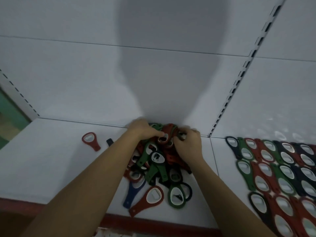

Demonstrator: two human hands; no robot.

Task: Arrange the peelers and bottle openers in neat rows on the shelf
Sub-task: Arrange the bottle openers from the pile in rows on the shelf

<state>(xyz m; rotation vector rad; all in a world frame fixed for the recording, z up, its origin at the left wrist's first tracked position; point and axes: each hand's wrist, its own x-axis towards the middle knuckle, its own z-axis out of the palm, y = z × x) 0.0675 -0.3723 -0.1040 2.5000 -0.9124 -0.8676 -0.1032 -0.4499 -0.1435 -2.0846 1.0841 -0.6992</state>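
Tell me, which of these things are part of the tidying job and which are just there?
Part of the job: pile of openers, gripped by the left hand and right hand; laid rows at right; lone red opener at left; shelf.

Just there: back panel; slotted upright; small dark piece beside the red opener, too blurred to name.

The left hand (145,131) is covering the back of the pile (157,163) of openers, its fingers sinking out of sight behind it; the right hand (188,142) is curling into the same pile, which opener it's pinching being too blurred to tell; a small dark item (110,142) is hiding partly behind the left forearm; the rows (282,168) at right are running off the right & bottom edges; both forearms are getting cut off at the bottom.
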